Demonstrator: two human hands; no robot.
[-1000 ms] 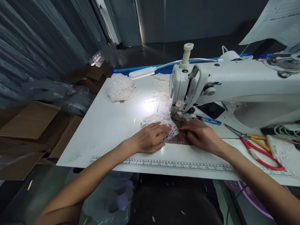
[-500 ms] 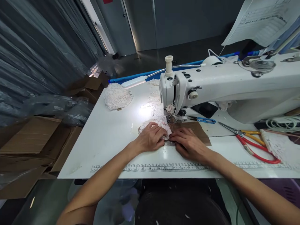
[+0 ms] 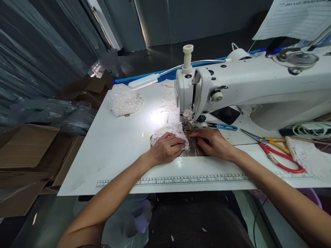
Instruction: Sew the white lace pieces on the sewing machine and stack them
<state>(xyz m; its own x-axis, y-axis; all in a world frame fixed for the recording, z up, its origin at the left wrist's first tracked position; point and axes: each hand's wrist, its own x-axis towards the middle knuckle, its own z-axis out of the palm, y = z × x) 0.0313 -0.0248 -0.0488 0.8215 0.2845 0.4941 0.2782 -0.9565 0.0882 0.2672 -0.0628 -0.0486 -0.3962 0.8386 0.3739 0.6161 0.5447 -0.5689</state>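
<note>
White lace (image 3: 169, 129) lies under the sewing machine's presser foot (image 3: 187, 126) and spreads toward me. On its near edge rests my left hand (image 3: 167, 148), fingers together and curled, pressing and gripping the lace. Beneath the lace and between my hands is a thin brown piece (image 3: 198, 150) that looks like sheer fabric. My right hand (image 3: 213, 142) is just right of the presser foot, index finger reaching toward it and the other fingers bent in. Its fingertips seem pinched on the brown piece's edge, though the exact hold is partly hidden.
Blue thread snips (image 3: 226, 127) lie behind my right hand. Red-handled scissors (image 3: 281, 156) and more lace (image 3: 306, 155) are at the right. A lace pile (image 3: 125, 100) sits at the table's back left. A printed ruler (image 3: 181, 180) runs along the front; cardboard boxes (image 3: 33, 148) stand left.
My right hand has moved up closer to the presser foot. The brown piece, which extended out to the right, now shows mostly between my hands. My left hand stays on the lace.
</note>
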